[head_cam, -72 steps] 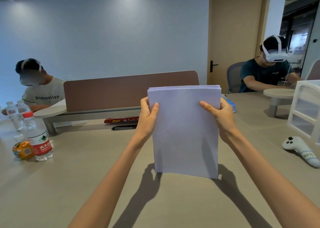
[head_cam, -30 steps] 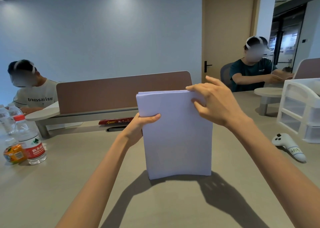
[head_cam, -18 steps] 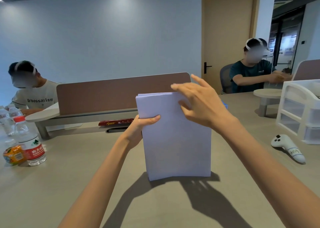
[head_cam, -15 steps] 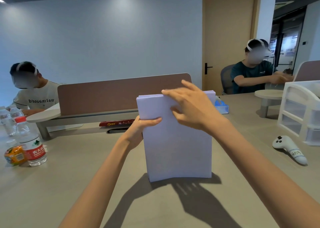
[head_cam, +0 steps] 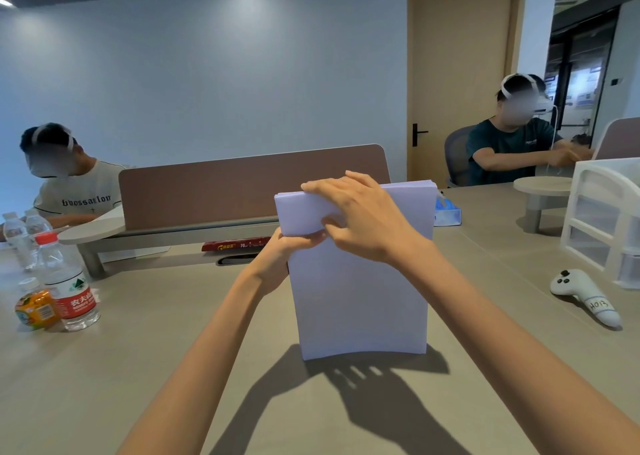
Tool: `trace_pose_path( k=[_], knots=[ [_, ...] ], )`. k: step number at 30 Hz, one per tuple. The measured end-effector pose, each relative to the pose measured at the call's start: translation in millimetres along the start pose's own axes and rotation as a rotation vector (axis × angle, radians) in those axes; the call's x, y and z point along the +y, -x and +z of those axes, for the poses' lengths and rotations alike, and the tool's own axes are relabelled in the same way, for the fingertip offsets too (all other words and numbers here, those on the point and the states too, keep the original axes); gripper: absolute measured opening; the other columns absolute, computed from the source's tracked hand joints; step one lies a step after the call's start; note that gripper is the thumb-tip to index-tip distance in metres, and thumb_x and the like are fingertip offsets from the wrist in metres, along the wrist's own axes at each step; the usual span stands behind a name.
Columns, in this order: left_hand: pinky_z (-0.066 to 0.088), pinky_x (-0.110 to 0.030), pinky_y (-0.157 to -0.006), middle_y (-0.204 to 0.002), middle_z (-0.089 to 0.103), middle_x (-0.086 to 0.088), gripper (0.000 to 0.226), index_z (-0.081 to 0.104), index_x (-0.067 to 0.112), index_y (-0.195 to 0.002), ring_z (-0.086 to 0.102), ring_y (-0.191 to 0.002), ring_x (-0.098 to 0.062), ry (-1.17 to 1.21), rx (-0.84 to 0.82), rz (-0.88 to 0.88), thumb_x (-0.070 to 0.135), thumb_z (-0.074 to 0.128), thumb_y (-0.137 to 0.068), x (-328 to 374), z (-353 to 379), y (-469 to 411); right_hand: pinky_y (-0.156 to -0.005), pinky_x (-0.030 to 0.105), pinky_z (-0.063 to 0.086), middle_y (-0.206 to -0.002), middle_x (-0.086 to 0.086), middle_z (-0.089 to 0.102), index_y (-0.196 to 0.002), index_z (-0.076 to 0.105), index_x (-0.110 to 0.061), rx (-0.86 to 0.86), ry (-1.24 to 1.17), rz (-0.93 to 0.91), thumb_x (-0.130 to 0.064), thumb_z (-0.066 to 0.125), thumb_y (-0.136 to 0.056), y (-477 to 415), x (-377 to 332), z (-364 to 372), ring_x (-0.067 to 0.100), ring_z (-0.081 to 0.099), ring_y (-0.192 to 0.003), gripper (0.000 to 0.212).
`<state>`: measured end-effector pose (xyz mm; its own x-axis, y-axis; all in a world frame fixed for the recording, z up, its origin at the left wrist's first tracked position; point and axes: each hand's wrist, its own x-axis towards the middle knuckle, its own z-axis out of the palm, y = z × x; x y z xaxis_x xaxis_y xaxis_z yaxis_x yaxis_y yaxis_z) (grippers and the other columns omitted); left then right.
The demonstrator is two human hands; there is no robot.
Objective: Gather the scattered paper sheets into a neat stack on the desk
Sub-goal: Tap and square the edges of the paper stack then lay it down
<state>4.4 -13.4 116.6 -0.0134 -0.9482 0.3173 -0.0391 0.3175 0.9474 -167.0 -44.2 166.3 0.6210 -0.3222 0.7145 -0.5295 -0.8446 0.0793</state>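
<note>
— Where is the paper stack [head_cam: 360,298] being kept?
— It is being stood upright on the desk [head_cam: 104,385], and its lower edge is bowing slightly.

— How is it being held?
— Its left edge is being gripped by the left hand [head_cam: 280,260]. The thumb is being curled onto the near face, and the other fingers are being hidden behind the sheets. The top edge is being pressed by the right hand [head_cam: 360,219], whose fingers [head_cam: 322,186] are being laid nearly straight over that edge, not closed round it.

— What is being seen around the stack?
— A brown divider panel [head_cam: 242,184] is standing behind it, with a red box [head_cam: 235,245] lying below the panel, behind and left of the stack. A blue box [head_cam: 446,210] is being partly hidden just behind the stack's right edge. Well to the stack's left, a water bottle [head_cam: 67,281] and a small orange bottle [head_cam: 34,307] are standing side by side. Well to its right, a white controller [head_cam: 585,297] is lying flat, and a white drawer unit [head_cam: 602,219] is standing beyond it.
</note>
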Motion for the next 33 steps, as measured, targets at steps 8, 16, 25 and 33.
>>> trace_pose_path(
  k=[8,16,25,33],
  knots=[
    [0.057,-0.045,-0.086,-0.122,0.06,-0.016,0.057,0.048,0.015,-0.131,0.063,-0.11,-0.032,0.002,0.003,-0.058,0.027,0.068,-0.079,-3.9,-1.1,-2.7,-0.12,0.041,0.01,-0.145,0.0,0.048,-0.14,0.046,-0.016,0.25,0.16,0.113,-0.043,0.054,-0.089,33.7,50.1,2.3,0.016,0.037,-0.139,0.058],
    [0.057,-0.04,-0.083,-0.112,0.063,-0.007,0.047,0.052,0.021,-0.121,0.063,-0.108,-0.027,-0.03,0.038,-0.046,0.03,0.067,-0.078,-3.9,-1.4,-1.6,-0.116,0.031,0.024,-0.153,-0.003,0.035,-0.146,0.035,-0.017,0.398,-0.093,0.183,-0.038,0.066,-0.086,56.3,69.0,0.5,0.015,0.032,-0.14,0.071],
    [0.057,-0.034,-0.079,-0.111,0.067,-0.004,0.049,0.052,0.018,-0.128,0.067,-0.102,-0.022,-0.039,-0.105,-0.14,0.026,0.06,-0.081,15.4,-8.7,-0.4,-0.068,0.031,0.058,-0.105,0.006,0.073,-0.112,0.063,-0.019,0.035,-1.429,0.738,-0.034,0.069,-0.076,77.1,65.0,9.2,0.026,0.071,-0.093,0.04],
    [0.059,-0.038,-0.073,-0.107,0.071,-0.009,0.033,0.062,0.012,-0.121,0.069,-0.092,-0.024,-0.064,0.023,-0.045,0.03,0.059,-0.094,34.9,-2.9,-5.4,-0.074,0.035,0.06,-0.1,0.004,0.073,-0.109,0.065,-0.019,0.08,-1.341,0.706,-0.021,0.066,-0.087,67.1,61.2,12.1,0.02,0.072,-0.088,0.022]
  ],
)
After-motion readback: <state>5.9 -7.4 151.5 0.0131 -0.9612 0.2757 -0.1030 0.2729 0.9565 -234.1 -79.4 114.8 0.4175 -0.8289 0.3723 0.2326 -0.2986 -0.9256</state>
